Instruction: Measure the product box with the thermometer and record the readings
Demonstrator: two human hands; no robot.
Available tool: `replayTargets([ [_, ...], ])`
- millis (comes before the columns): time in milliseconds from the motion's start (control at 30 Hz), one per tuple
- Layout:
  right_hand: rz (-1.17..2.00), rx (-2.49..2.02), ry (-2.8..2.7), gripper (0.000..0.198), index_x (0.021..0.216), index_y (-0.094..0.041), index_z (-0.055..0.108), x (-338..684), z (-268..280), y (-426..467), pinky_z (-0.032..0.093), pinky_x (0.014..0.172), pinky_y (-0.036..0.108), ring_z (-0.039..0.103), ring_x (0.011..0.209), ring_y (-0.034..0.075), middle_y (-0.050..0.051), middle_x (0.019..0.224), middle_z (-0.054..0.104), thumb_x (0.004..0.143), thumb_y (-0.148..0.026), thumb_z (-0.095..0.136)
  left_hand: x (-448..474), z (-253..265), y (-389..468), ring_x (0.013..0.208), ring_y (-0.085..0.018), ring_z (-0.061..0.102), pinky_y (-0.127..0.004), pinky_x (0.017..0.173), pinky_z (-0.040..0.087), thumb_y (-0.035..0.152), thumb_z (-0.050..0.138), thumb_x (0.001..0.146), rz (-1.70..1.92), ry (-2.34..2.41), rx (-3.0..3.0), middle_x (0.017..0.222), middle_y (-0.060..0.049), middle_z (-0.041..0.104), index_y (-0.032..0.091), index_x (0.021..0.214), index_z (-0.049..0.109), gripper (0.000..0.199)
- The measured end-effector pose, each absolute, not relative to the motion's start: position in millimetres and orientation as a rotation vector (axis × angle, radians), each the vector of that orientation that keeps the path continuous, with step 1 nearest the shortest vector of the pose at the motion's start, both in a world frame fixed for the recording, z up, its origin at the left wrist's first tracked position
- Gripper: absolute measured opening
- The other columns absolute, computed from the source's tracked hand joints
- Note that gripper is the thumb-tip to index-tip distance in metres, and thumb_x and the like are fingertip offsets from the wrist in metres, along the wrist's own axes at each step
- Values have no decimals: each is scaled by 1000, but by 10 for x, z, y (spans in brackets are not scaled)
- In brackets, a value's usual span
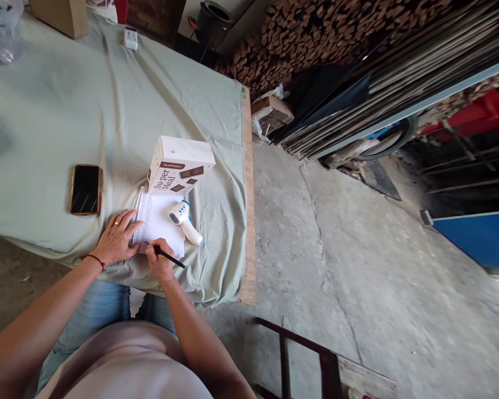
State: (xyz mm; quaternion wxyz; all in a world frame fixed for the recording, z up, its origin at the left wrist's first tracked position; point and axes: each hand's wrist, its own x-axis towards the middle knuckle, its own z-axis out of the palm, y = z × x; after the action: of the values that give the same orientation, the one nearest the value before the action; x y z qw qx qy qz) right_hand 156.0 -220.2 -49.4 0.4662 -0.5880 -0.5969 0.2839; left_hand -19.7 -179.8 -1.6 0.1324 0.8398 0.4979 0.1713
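A pale green cloth (120, 100) covers much of the left half. Left of centre, a white box (183, 160) stands at the upper edge of written-on paper (162, 221). The left hand (118, 238) lies open on its left edge, grasping nothing. A white gun-shaped device (186, 221) lies across the right edge. The right hand (160, 263), lower, curls closed around a black pen (170, 257).
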Motion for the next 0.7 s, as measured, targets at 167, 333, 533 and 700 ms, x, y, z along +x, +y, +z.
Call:
replayTargets([
  [167, 509, -1383, -1566, 17, 96, -21, 64, 1631, -479, -2162, 51, 72, 28, 60, 76, 15, 2, 85, 64, 95, -25, 47, -204, 1, -1789, 146, -36, 37, -54, 122, 31, 28, 66, 78, 490, 1440, 2427, 155, -17, 43, 18, 134, 60, 57],
  [333, 216, -1432, -1909, 41, 129, -22, 64, 1849, -455, -1972, 49, 92, 37, 60, 106, 22, 10, 115, 65, 97, -11, 40, -206, -14, -1804, 146, -34, 37, -52, 123, 30, 28, 68, 77, 481, 1466, 2423, 156, -16, 43, 18, 133, 59, 58],
  [533, 100, -1408, -2097, 49, 127, -24, 68, 2083, -445, -1846, 47, 93, 38, 59, 107, 23, 11, 120, 66, 92, -3, 39, -284, -144, -1667, 131, -32, 55, -52, 112, 44, 29, 61, 81, 603, 1522, 2273, 139, -16, 59, 17, 132, 55, 52],
  [700, 51, -1789, -1841, 46, 134, -20, 61, 2346, -428, -1692, 46, 98, 47, 55, 122, 32, 16, 137, 61, 88, -22, 59, -261, -214, -1007, 130, -34, 56, -53, 110, 46, 37, 63, 84, 771, 1604, 2059, 140, -17, 58, 17, 142, 43, 64],
])
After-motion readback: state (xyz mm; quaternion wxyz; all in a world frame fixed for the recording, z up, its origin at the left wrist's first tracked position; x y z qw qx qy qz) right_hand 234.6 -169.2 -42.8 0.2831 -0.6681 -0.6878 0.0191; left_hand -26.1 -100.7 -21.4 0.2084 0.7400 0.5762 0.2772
